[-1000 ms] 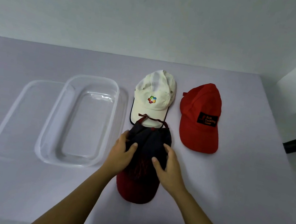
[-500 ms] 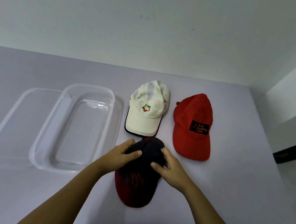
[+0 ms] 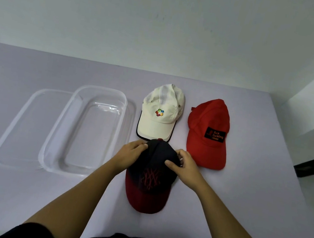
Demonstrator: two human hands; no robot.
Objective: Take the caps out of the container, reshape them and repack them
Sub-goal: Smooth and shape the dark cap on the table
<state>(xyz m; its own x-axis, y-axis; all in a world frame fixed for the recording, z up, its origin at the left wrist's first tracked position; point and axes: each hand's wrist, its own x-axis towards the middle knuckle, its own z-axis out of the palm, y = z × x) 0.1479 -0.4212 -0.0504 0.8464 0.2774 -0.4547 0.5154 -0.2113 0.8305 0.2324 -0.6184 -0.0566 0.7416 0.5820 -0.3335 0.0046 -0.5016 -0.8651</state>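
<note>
A navy cap with a dark red brim (image 3: 150, 181) lies on the table in front of me, brim toward me. My left hand (image 3: 129, 153) presses the left side of its crown. On the crown's right side rests my right hand (image 3: 183, 165), thumb on top. A white cap with a coloured logo (image 3: 161, 112) lies just behind it, and a red cap with a black patch (image 3: 209, 132) lies to the right. The clear plastic container (image 3: 87, 130) stands empty at the left.
The container's clear lid (image 3: 22, 125) lies flat under and left of the container. The table's right edge (image 3: 288, 159) drops to the floor, and a white wall runs along the back.
The navy cap's crown has gone from flattened to rounded, its back strap now tucked out of sight. Both hands have slid up along the crown's sides.
</note>
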